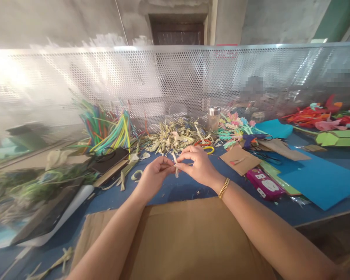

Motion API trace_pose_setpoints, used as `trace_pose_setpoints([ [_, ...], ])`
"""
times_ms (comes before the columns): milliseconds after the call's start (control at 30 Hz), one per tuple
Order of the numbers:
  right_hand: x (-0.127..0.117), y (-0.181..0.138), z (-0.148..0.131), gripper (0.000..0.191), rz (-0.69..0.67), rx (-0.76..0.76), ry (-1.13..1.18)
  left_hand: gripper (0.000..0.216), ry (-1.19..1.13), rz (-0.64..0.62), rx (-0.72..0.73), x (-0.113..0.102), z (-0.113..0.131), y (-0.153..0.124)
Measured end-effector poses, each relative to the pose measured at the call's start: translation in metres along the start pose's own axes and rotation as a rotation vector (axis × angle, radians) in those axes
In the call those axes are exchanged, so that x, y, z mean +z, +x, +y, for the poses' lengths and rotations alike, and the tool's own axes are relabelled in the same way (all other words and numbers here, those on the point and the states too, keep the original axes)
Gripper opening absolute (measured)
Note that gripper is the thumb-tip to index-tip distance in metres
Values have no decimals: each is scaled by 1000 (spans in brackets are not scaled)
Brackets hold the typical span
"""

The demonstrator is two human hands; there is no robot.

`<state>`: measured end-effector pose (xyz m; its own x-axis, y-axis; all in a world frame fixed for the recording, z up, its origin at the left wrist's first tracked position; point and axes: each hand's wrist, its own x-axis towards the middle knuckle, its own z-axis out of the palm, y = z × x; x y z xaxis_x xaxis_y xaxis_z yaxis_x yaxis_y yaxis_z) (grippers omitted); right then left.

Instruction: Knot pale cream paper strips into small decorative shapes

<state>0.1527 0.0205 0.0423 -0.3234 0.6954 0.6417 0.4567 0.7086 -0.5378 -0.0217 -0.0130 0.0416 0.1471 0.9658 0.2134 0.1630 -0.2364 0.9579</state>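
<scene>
Over the blue table, in front of a heap of pale dried husk strips, my two hands meet. My left hand is closed in a pinch on the lower part of a short, pale strip of dried husk. Thumb and fingers of my right hand pinch the same strip from the other side. It stands roughly upright between my fingertips, which partly hide it. Below my forearms lies a sheet of brown cardboard.
Coloured pipe cleaners stand back left, near a jar and small pastel flowers. A purple box and blue sheets lie right. Dried greenery is at left. A perforated metal screen borders the table's back.
</scene>
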Motion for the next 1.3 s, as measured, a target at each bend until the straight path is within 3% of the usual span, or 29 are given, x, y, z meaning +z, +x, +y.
trace_pose_setpoints([
  [200,1,0,-3,8,-42,35,31,25,60,40,-8,-3,1,-1],
  [567,-1,2,1,9,29,117,219,28,-51,85,-65,-6,12,-4],
  [733,-1,4,6,13,107,201,366,41,-37,203,-102,-5,10,-3],
  [833,1,4,6,17,139,232,430,36,65,129,-159,-1,10,-5],
  [933,5,2,3,17,110,206,387,29,59,49,-131,6,10,-7],
  [1100,10,0,2,19,74,124,236,22,6,135,-51,11,9,-6],
  [1300,8,1,4,20,119,86,126,23,33,100,-25,8,9,-6],
])
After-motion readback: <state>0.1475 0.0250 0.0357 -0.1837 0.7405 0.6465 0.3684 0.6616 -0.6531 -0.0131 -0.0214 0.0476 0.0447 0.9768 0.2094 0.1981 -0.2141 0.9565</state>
